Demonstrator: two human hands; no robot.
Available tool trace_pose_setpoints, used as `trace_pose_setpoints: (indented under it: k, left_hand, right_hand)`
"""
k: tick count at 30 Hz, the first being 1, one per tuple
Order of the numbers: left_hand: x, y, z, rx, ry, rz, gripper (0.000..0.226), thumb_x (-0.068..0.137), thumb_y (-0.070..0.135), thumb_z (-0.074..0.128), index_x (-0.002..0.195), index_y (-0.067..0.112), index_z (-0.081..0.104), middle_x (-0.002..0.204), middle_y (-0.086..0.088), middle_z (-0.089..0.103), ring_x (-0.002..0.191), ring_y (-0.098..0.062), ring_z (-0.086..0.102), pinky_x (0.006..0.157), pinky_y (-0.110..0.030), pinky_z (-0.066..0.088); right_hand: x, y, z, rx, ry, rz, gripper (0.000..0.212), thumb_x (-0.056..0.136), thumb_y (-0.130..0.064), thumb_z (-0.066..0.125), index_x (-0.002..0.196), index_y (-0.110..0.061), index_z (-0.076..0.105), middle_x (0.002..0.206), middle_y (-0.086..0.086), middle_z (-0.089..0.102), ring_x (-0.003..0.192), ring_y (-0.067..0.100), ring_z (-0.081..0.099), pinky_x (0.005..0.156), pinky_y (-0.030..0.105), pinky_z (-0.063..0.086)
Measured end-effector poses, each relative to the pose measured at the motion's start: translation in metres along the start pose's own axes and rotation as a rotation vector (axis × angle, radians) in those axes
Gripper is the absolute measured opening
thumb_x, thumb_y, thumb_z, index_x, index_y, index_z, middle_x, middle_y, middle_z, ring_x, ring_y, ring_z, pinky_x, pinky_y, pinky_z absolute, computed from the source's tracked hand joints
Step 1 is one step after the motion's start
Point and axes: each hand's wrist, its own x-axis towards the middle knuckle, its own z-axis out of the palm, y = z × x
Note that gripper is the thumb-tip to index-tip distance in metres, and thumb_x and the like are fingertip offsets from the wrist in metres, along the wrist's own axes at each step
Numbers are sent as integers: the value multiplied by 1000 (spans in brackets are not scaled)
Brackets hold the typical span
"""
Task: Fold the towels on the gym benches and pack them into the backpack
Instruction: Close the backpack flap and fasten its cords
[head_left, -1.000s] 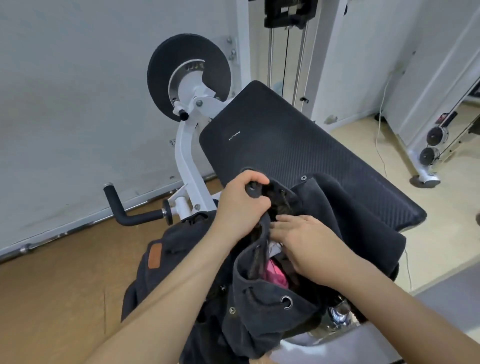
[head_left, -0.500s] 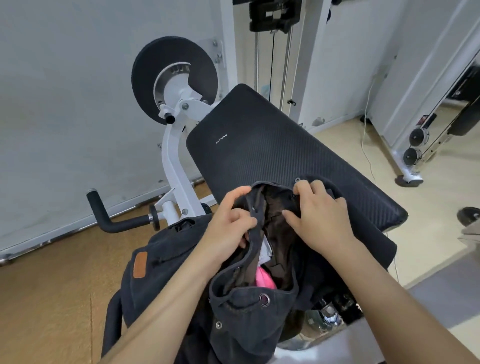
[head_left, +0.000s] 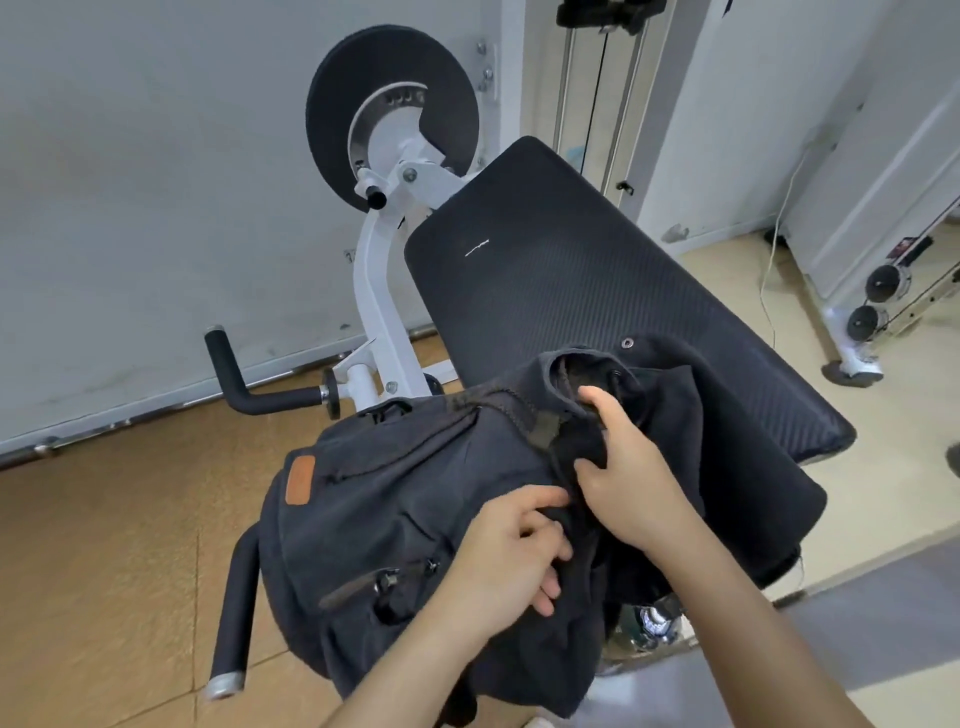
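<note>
1. Charcoal canvas, the backpack (head_left: 395, 519) lies on its side across the near end of the bench pad (head_left: 571, 270). Its tan patch (head_left: 300, 480) faces up and its mouth is bunched together toward the pad.
2. The left hand (head_left: 514, 561) grips a fold of cloth just below the mouth, fingers curled into it. The right hand (head_left: 634, 488), touching the left, pinches the gathered rim between thumb and fingers.
3. No towel shows, and with the mouth gathered I cannot tell whether any lies inside. The step in hand looks like closing the bag, so packing is probably near its end.
4. Next, I would expect the mouth to need cinching and the flap laying over it. One hand should steady the bag where it overhangs the pad.
5. The pad is black and ribbed. It is carried on a white frame (head_left: 374, 260) with a round black disc (head_left: 332, 104) and a foam-covered handle (head_left: 234, 374).
6. Around it are a pale wall (head_left: 130, 182), a wooden floor (head_left: 104, 545) and a cable machine (head_left: 602, 78) behind.
</note>
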Motion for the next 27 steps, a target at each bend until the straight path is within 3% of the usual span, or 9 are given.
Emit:
trace_pose_setpoints:
  k: [2, 4, 6, 9, 12, 16, 21, 25, 27]
  left_hand:
    - [14, 2, -19, 163, 222, 204, 33, 92, 8, 52, 100, 35, 68, 85, 9, 65, 69, -8, 61, 71, -33, 57]
    - [42, 9, -41, 509, 450, 422, 35, 89, 12, 58, 116, 34, 64, 110, 12, 60, 101, -8, 54, 94, -27, 46]
    - [70, 18, -60, 800, 368, 426, 48, 88, 23, 61, 134, 28, 51, 128, 6, 55, 120, -18, 47, 104, -34, 38]
    - [87, 25, -77, 918, 170, 313, 27, 92, 34, 59, 118, 31, 60, 109, 6, 64, 108, -20, 57, 94, -41, 45]
    - [63, 33, -92, 760, 105, 388, 13, 96, 27, 58, 99, 29, 70, 82, 21, 64, 83, -2, 60, 75, -25, 46]
    - [13, 57, -118, 504, -63, 384, 22, 99, 24, 54, 110, 26, 72, 73, 18, 66, 63, 1, 54, 61, -17, 47]
    - [-22, 56, -153, 154, 109, 359, 22, 96, 23, 56, 101, 22, 77, 57, 4, 42, 55, -11, 39, 56, -22, 42]
    - [-33, 32, -181, -175, 312, 328, 27, 87, 34, 58, 75, 17, 76, 54, 1, 38, 52, -11, 38, 56, -27, 38]
    - [-35, 19, -192, -117, 374, 306, 28, 93, 28, 57, 71, 18, 73, 56, 0, 47, 56, -13, 45, 62, -30, 43]
  right_hand:
    - [-3, 7, -2, 123, 79, -6, 80, 89, -1, 55, 144, -47, 20, 121, -7, 62, 108, 14, 61, 100, 35, 48]
    - [-4, 8, 1, 39, 118, -112, 82, 88, 1, 55, 144, -48, 22, 120, -6, 60, 105, 13, 60, 97, 31, 48]
    - [-6, 7, 5, -98, 132, -173, 74, 89, -1, 53, 143, -46, 30, 116, -4, 54, 102, 15, 58, 90, 29, 48]
    - [-9, 6, 1, -443, 262, -197, 65, 80, -1, 60, 138, -29, 50, 102, 0, 44, 84, 20, 50, 66, 31, 46]
    - [-18, -7, 1, -567, 434, -413, 65, 70, -4, 70, 133, -12, 55, 115, 9, 50, 99, 29, 51, 73, 39, 49]
    - [-12, -47, 18, -462, 13, -549, 66, 89, -36, 57, 148, -24, 29, 138, -8, 45, 129, 12, 41, 107, 34, 31]
    - [19, -65, 17, -592, -37, -519, 17, 100, -36, 36, 103, -30, 52, 91, -10, 56, 97, 17, 57, 80, 34, 33]
    - [25, -58, 5, -749, -48, -441, 23, 99, -44, 34, 83, -29, 40, 79, -8, 54, 84, 19, 56, 75, 38, 36]
    - [21, -59, 3, -714, -74, -418, 35, 97, -51, 35, 73, -26, 39, 70, -7, 52, 75, 17, 50, 76, 38, 36]
